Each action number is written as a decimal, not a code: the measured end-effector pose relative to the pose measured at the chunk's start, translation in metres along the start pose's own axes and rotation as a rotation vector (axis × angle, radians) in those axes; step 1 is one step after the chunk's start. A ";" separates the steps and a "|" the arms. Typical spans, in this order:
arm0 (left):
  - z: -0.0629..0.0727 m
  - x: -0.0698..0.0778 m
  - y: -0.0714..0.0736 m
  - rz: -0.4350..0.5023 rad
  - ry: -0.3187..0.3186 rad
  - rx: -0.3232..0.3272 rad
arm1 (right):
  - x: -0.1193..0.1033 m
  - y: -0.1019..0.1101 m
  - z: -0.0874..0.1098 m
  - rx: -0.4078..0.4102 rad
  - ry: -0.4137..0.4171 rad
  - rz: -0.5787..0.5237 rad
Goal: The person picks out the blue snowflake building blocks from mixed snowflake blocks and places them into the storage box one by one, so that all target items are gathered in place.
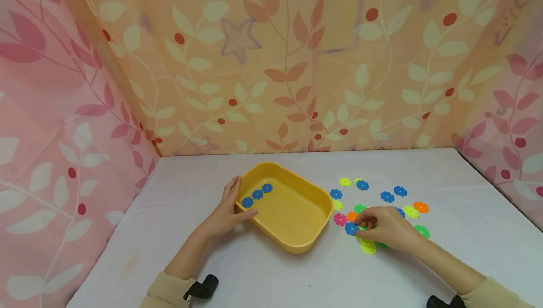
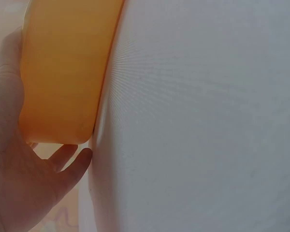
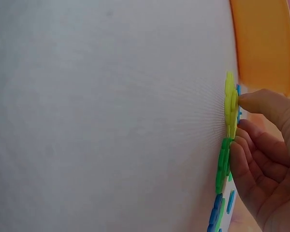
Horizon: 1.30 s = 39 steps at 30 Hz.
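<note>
My left hand (image 1: 225, 214) grips the left end of a yellow plastic basin (image 1: 292, 246), thumb over the near rim and fingers along the outside. The basin's side wall (image 2: 67, 72) fills much of the left wrist view beside that hand. Three blue snowflake discs (image 1: 257, 194) lie in a row inside it. To the right, my right hand (image 1: 388, 228) is low over a loose pile, thumb and forefinger pinching the edge of a blue snowflake disc (image 1: 351, 229). Yellow discs (image 3: 229, 104) and a green disc (image 3: 223, 166) lie by the fingertips; the hand hides part of the pile.
More snowflake discs lie scattered right of the basin, among them a pink disc (image 1: 340, 219), an orange disc (image 1: 421, 207) and a blue disc (image 1: 400, 191). A white cloth covers the table (image 1: 263, 279). Patterned curtains (image 1: 297, 63) stand behind and at both sides.
</note>
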<state>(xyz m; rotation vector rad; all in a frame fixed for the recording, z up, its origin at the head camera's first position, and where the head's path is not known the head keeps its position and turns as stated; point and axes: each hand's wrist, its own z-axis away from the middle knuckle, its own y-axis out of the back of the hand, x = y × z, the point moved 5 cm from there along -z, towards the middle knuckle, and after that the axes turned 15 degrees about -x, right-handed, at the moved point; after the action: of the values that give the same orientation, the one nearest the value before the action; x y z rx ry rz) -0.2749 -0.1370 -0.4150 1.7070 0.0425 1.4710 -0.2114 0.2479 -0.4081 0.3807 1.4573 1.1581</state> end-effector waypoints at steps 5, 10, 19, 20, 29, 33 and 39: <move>0.000 0.000 0.001 0.001 0.000 0.003 | 0.003 0.000 -0.001 0.008 -0.012 -0.032; 0.000 -0.002 0.000 -0.002 0.002 0.000 | 0.006 0.002 0.000 0.017 -0.033 -0.073; 0.000 0.000 0.000 -0.003 0.005 -0.007 | 0.007 0.004 0.001 0.023 -0.081 -0.197; 0.000 0.000 0.000 -0.002 0.005 -0.007 | 0.006 0.006 0.001 0.028 -0.083 -0.208; 0.000 -0.002 0.000 0.006 -0.007 -0.003 | -0.012 0.025 -0.007 0.070 -0.015 -0.295; 0.001 0.000 0.000 0.005 -0.006 -0.004 | -0.026 0.031 -0.018 0.056 0.030 -0.358; 0.001 0.002 0.000 0.001 -0.006 -0.009 | -0.060 0.030 -0.048 0.009 0.107 -0.439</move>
<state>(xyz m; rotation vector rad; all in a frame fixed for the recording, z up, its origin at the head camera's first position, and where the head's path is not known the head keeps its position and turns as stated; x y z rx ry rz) -0.2736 -0.1360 -0.4136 1.7041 0.0318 1.4651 -0.2490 0.1941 -0.3580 -0.0015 1.5421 0.8266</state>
